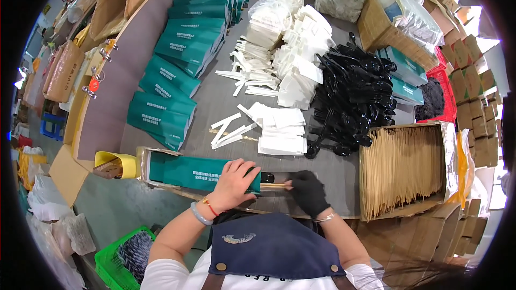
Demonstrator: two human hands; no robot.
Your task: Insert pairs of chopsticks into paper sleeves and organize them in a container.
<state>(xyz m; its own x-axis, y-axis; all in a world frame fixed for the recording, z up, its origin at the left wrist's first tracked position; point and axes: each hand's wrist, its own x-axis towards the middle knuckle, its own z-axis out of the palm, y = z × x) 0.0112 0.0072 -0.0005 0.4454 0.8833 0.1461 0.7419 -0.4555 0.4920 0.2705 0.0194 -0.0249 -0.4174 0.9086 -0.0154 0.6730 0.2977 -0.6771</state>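
Note:
My bare left hand holds a teal paper sleeve near its right end, fingers bent over the top. The sleeve lies across a long open cardboard box at the table's near edge. In a black glove, my right hand pinches the right end of wooden chopsticks. Their other end reaches the mouth of the sleeve. Just behind them, a black spoon shows at the same mouth; whether my right hand holds it too is hidden.
Stacks of teal sleeves fan out at the left. White paper packets lie mid-table, beside a heap of black plastic cutlery. An open carton of chopsticks stands at the right. A green basket sits lower left.

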